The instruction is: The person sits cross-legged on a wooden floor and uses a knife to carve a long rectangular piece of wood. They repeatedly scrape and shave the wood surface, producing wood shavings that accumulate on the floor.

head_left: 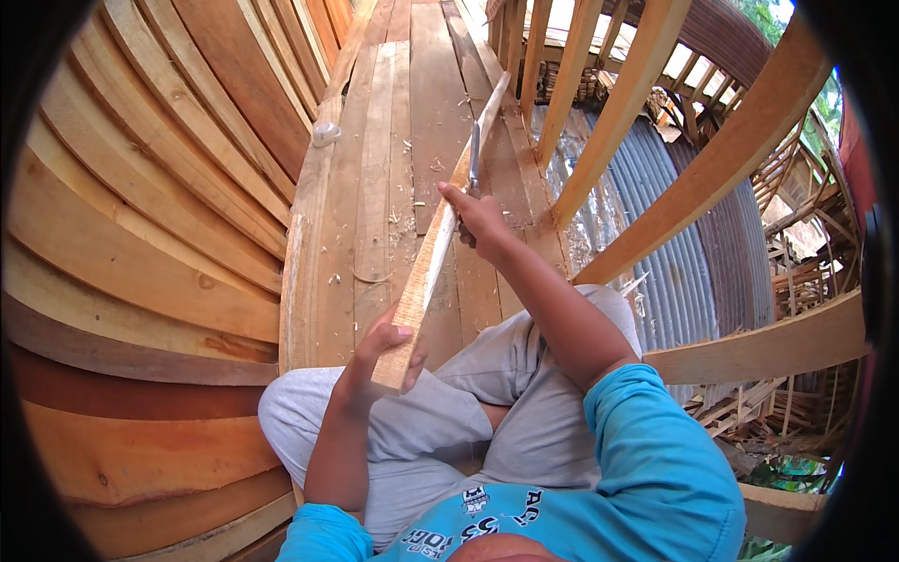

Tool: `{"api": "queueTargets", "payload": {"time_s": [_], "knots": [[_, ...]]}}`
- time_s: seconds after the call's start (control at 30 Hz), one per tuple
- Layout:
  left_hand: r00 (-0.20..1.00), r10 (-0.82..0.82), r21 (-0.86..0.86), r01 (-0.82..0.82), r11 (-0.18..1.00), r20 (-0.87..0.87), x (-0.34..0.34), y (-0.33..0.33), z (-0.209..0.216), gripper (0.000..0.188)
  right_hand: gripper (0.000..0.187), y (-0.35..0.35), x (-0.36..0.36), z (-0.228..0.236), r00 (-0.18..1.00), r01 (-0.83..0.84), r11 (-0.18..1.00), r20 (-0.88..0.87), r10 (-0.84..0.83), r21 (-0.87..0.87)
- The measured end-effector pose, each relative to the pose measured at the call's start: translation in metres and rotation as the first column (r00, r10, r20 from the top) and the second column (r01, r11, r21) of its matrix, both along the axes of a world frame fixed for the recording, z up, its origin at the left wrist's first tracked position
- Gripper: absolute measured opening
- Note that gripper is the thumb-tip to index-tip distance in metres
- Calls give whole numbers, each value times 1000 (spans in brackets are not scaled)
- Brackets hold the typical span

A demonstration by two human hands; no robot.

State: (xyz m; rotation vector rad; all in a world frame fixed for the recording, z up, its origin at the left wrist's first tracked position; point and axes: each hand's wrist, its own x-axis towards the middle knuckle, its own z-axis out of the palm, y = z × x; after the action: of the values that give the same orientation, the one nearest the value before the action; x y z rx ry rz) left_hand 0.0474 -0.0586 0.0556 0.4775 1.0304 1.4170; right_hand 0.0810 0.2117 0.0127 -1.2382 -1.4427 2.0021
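Note:
A long pale wooden stick (440, 234) runs from my lap out over the plank floor. My left hand (379, 351) grips its near end, fingers wrapped around it. My right hand (479, 217) is closed on the handle of a knife, whose grey blade (475, 155) lies along the right edge of the stick, pointing away from me. I sit cross-legged in grey trousers and a blue shirt.
Wood shavings (405, 217) lie scattered on the plank floor (375, 169). A wall of curved boards (140, 215) rises on the left. Slanted wooden rails (655, 215) stand on the right, with corrugated metal roofing (674, 272) below them. A small clear plastic object (325, 133) lies by the wall.

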Motion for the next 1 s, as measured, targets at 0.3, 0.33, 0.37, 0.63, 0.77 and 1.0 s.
{"api": "queueTargets", "payload": {"time_s": [0.3,0.33,0.37,0.63,0.77,1.0], "knots": [[1000,-9,-2,9,1000,3,-8,3,-3,64,45,11,-1,-4,997,-10,999,77,6,48],[1000,-8,-3,8,1000,-4,-8,4,-3,64,45,11,-1,-4,996,-17,998,87,12,62],[1000,-5,-4,5,1000,4,-8,3,-3,64,45,12,-2,-3,995,-24,997,97,17,77],[999,-6,1,6,1000,41,-8,-1,1,68,47,5,0,11,995,-24,999,100,20,38],[999,-6,-16,6,1000,33,-13,-2,-2,69,48,5,-5,9,992,-44,998,122,37,53],[998,21,8,-22,1000,58,-27,-3,-21,61,51,15,-14,-7,985,-111,992,138,103,56]]}}
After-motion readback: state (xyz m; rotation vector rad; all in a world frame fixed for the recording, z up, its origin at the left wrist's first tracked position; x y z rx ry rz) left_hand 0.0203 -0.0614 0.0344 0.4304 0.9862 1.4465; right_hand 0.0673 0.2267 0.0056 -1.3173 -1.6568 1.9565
